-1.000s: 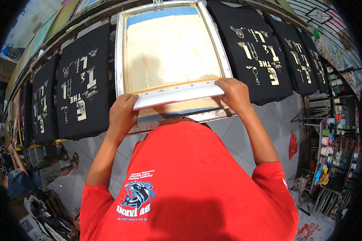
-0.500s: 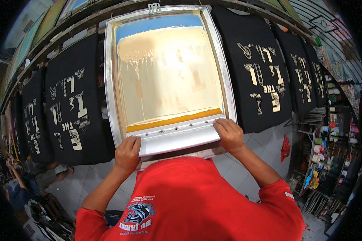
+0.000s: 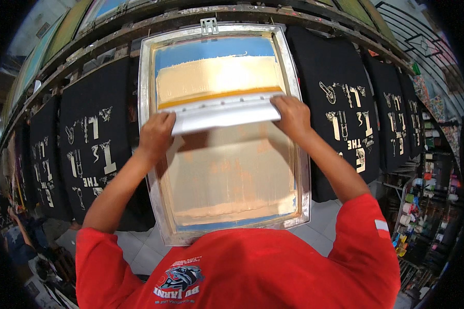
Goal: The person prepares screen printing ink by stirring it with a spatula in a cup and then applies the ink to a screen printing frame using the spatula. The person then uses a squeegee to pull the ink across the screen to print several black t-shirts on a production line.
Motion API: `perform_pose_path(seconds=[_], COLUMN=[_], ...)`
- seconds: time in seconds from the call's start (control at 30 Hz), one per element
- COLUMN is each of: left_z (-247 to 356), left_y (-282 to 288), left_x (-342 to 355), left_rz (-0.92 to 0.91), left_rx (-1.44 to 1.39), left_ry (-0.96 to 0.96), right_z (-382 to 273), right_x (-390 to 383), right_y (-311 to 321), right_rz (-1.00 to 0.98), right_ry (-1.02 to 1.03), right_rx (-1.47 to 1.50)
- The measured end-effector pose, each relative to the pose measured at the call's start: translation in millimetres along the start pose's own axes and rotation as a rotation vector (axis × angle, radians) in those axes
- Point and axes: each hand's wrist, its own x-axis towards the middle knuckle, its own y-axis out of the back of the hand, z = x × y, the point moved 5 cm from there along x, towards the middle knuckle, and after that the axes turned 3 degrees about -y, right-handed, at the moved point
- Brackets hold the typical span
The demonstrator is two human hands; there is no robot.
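Left hand (image 3: 157,135), right hand (image 3: 293,117) grip squeegee (image 3: 224,112) across screen (image 3: 145,103); cream ink (image 3: 185,77) toward 12 o'clock seems unswept; black T-shirts (image 3: 95,147) at 9, 3 o'clock printed.

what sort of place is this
Most likely a screen-printing workshop: the left hand and right hand grip a wide squeegee over a framed screen coated with cream ink, with black garments bearing cream designs on both sides.

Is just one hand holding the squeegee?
No, the left hand and the right hand grip opposite ends of the squeegee.
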Motion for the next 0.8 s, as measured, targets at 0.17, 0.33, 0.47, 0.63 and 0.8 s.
perform_pose_path(seconds=[0.17,0.33,0.47,0.63,0.8], left_z=[-61.5,-75.8,-37.6,79.7,154.3], left_y=[-1.9,42.9,81.0,121.5,106.6], left_x=[80.8,129.2,68.4,-70.7,-174.0], left_rz=[-0.133,-0.274,-0.169,-0.206,-0.315], left_rx=[0.011,-0.160,-0.200,-0.276,-0.335], left_ry=[0.106,0.083,0.079,0.090,0.170], right_z=[35.5,36.4,-5.2,-71.6,-119.3], right_x=[87.3,137.7,78.1,-84.2,-207.9], right_y=[-10.1,27.2,87.0,135.3,136.6], right_rz=[-0.107,-0.313,-0.246,-0.288,-0.279], right_ry=[-0.071,-0.048,-0.050,-0.061,-0.086], right_rx=[-0.021,-0.052,-0.048,-0.052,0.090])
